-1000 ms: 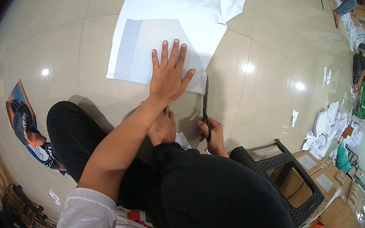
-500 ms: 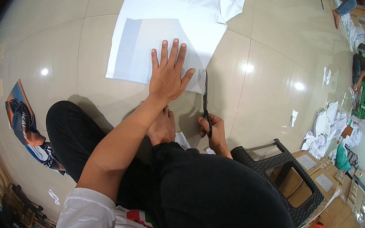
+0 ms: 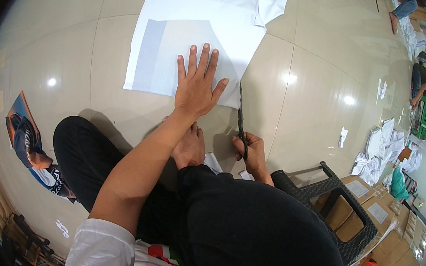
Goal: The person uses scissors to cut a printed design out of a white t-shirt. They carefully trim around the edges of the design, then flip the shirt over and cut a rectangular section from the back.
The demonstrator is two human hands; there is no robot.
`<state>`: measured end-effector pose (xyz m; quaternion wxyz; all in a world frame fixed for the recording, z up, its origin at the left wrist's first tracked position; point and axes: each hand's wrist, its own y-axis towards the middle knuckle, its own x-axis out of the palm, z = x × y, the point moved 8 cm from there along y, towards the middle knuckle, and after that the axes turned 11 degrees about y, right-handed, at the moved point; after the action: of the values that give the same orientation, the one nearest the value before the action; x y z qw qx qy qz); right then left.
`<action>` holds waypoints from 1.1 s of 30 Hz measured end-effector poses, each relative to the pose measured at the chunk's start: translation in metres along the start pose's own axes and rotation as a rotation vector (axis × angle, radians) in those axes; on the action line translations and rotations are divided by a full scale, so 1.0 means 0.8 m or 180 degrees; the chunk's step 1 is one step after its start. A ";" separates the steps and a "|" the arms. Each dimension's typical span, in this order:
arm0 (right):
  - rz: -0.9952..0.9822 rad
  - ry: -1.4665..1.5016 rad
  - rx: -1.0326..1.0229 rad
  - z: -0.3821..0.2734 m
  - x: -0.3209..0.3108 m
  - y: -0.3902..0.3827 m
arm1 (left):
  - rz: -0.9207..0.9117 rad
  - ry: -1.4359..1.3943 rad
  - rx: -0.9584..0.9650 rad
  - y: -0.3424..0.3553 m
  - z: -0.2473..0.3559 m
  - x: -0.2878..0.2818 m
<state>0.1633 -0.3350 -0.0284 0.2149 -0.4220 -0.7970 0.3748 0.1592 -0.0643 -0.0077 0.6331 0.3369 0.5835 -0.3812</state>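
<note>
White fabric (image 3: 200, 9) lies spread on the tiled floor in front of me, with a greyish five-sided patch (image 3: 182, 31) showing on its near part. My left hand (image 3: 196, 84) rests flat on that patch, fingers spread and pointing away from me. In my right hand (image 3: 253, 150) I grip black scissors (image 3: 240, 118) by their handles. Their blades point away from me and meet the right edge of the fabric near its close corner. Whether the blades are parted is hard to make out. My bare foot (image 3: 190, 143) stands just below my left hand.
A black plastic stool (image 3: 357, 241) lies at the lower right, beside cardboard boxes (image 3: 379, 207). White cloth pieces (image 3: 377, 150) are heaped further right. Another person (image 3: 423, 82) sits at the far right. A coloured bag-like item (image 3: 30, 145) lies at left. Fabric scraps (image 3: 343, 137) dot the floor.
Almost nothing differs. The fabric and the view have shifted very slightly, while my left hand stays pressed on the cloth and my right hand keeps the scissors at its edge.
</note>
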 end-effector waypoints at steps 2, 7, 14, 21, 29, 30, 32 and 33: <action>-0.0075 0.0069 0.0010 -0.002 0.000 0.000 | -0.0016 0.0011 -0.0002 0.000 0.000 0.001; -0.0133 0.0071 -0.0003 -0.009 -0.003 0.005 | -0.0077 0.0032 -0.0008 0.000 0.000 0.002; -0.0138 -0.0012 -0.0041 -0.017 -0.002 0.012 | -0.0008 -0.0042 -0.0013 0.000 0.000 0.000; -0.0073 -0.0088 0.0004 -0.016 -0.004 0.009 | 0.0018 -0.0093 -0.0017 0.000 -0.001 0.001; -0.0120 -0.0142 -0.0018 -0.016 -0.004 0.008 | -0.0004 -0.0094 -0.0026 0.000 -0.001 0.002; -0.0121 -0.0176 0.0003 -0.017 -0.005 0.007 | -0.0022 -0.0085 -0.0027 0.000 -0.001 0.002; -0.0115 -0.0163 -0.0030 -0.019 -0.005 0.005 | -0.0028 -0.0070 -0.0025 0.000 0.000 0.002; -0.0105 -0.0180 -0.0019 -0.019 -0.006 0.005 | -0.0011 -0.0063 -0.0023 0.000 0.000 0.001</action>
<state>0.1781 -0.3309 -0.0218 0.1973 -0.3987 -0.8108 0.3805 0.1589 -0.0641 -0.0086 0.6394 0.3298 0.5791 -0.3836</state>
